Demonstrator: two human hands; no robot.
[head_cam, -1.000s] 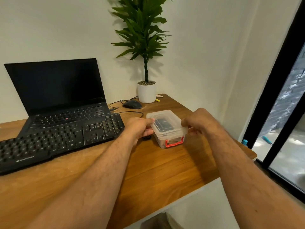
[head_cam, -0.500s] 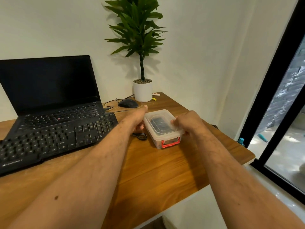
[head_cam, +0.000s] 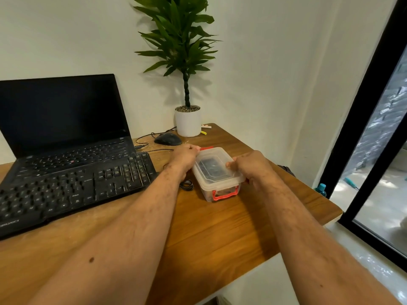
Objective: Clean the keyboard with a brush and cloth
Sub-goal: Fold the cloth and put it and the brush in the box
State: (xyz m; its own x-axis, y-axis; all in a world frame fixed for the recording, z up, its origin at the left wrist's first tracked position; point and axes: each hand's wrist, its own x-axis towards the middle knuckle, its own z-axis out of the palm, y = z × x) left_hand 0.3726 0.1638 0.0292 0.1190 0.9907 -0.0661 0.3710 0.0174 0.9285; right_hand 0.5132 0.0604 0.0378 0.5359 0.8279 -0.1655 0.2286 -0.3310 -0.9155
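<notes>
Well, 2 hands (head_cam: 218, 166) gripping 1 lidded box (head_cam: 217, 172), 1 keyboard (head_cam: 72, 190) adjacent, contents prob. dark.

Open laptop (head_cam: 63, 119), mouse (head_cam: 167, 138), potted plant (head_cam: 187, 122) — all on wooden desk (head_cam: 215, 234).

A home office corner: a wooden worktop (head_cam: 220, 227) against a plain pale wall carries an open laptop (head_cam: 63, 119) at left, a keyboard (head_cam: 72, 190) before it, a mouse (head_cam: 167, 139), and a potted plant (head_cam: 187, 62) at top centre. A dark-framed glass door (head_cam: 374, 150) fills the right.
</notes>
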